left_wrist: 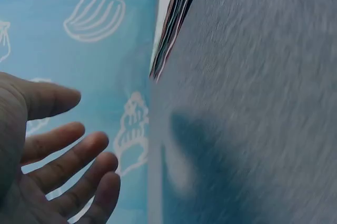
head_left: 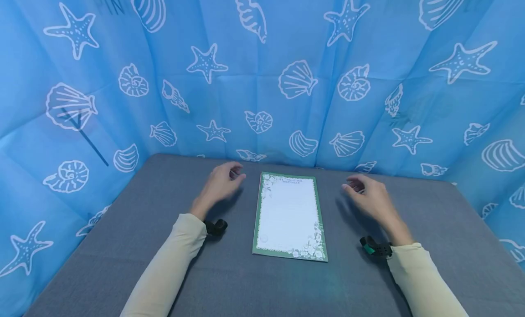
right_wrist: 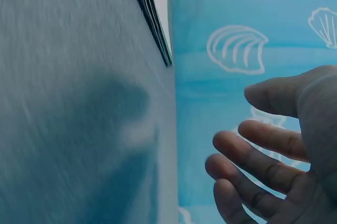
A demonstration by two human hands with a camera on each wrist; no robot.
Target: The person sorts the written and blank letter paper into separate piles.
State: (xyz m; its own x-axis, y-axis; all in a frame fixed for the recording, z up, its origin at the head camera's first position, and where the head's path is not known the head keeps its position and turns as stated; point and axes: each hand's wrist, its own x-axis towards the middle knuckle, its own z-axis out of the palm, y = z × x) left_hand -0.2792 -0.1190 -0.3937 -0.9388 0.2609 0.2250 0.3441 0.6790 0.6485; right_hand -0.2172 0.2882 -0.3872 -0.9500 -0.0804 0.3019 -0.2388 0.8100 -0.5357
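Nearest us, two pale sleeves (head_left: 164,267) lie over a gray tabletop (head_left: 164,203). Ahead, a green-bordered paper stack (head_left: 290,217) lies flat between the left hand (head_left: 221,182) and right hand (head_left: 369,196), both loosely open, holding nothing. We judge an uneven nudge could skew its layered sheets. Gray cloth separates it from both hands; past its top run the far edge and blue curtain (head_left: 254,87).

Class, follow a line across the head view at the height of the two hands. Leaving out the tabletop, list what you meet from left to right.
Blue seashell-print curtain → left hand → green-bordered paper pad → right hand → the curtain again.
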